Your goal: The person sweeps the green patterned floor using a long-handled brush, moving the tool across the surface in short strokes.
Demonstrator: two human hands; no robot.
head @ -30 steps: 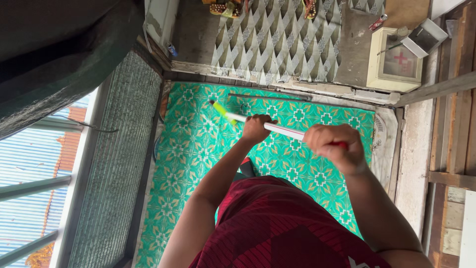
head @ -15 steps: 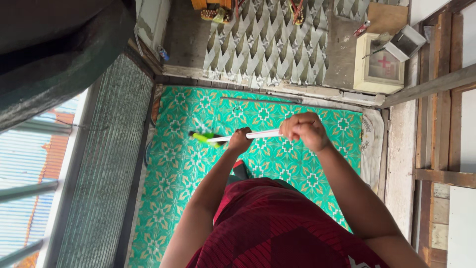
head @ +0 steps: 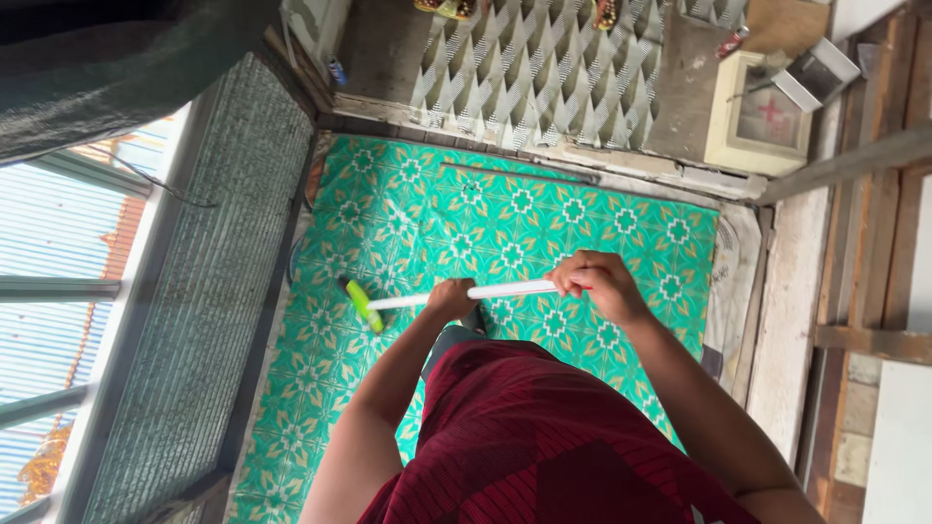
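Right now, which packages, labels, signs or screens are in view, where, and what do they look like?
Cabinet: top right, on the bare floor; cream box, glass front bearing a red cross sign.
Small can: top left, by the wall; blue, lying down, label too small to tell.
Small tube-like package: above the cabinet; red and white.
No screens.

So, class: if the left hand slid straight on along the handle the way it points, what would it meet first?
The left hand grips the white handle, pointing towards the broom head. It would probably meet that green head first, low over the patterned mat; depth is unclear.
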